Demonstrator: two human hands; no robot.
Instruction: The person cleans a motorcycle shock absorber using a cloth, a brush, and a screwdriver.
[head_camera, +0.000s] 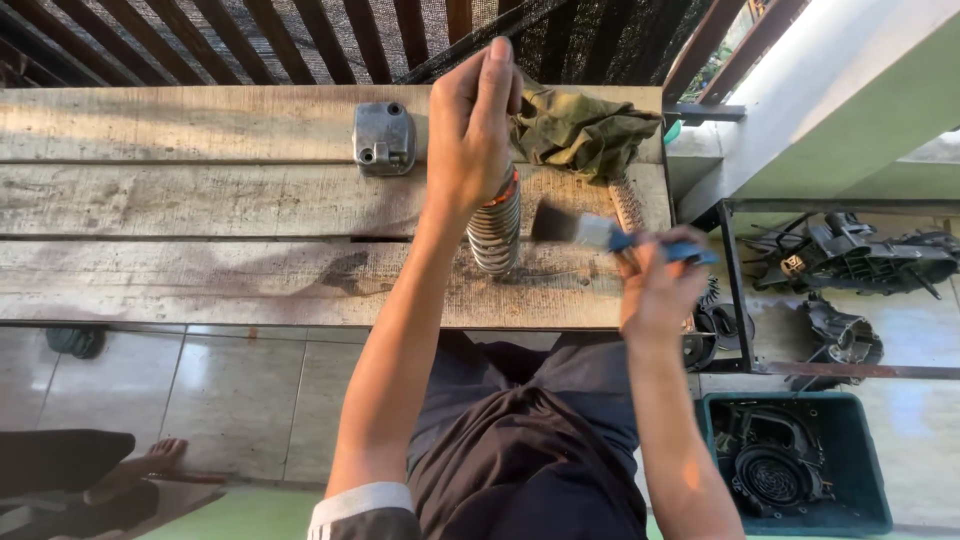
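While the left hand (470, 125) gripped the top of an upright coil spring (496, 228) on the wooden bench (200, 200), the right hand (657, 285) clasped a blue-handled brush (590, 231) — bristles just beside the spring — with a green rag (582, 130) just beyond.

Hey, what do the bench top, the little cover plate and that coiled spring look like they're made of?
Bench top: bare weathered wood, visible grain and plank gaps. Cover plate: probably cast metal, dull grey with bolt holes. Spring under the left hand: seemingly steel, shiny silvery coils.
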